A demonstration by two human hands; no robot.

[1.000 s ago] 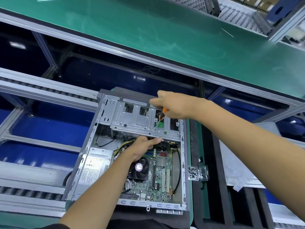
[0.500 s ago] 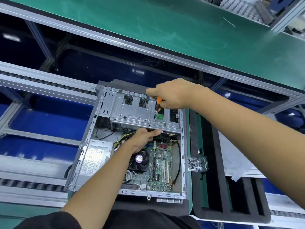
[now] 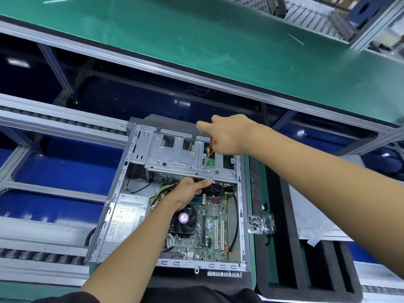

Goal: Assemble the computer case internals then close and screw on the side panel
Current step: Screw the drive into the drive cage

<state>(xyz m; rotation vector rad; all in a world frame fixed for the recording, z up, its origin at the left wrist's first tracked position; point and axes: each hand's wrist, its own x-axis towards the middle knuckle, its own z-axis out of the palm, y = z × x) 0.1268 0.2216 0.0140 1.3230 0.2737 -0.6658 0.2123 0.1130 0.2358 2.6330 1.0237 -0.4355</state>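
Note:
An open grey computer case lies flat in front of me, its motherboard, CPU fan and power supply exposed. A metal drive cage spans the case's far end. My left hand grips the cage's near lower edge, fingers curled under it. My right hand holds an orange-handled screwdriver above the cage, its tip down on the cage's near right part.
A small clear plastic box sits just right of the case. Black foam trays and a grey panel lie to the right. A green conveyor belt runs across the back, with roller rails at left.
My right hand has shifted slightly over the cage with the screwdriver, whose tip now rests lower on the metal. My left hand keeps its hold under the cage edge.

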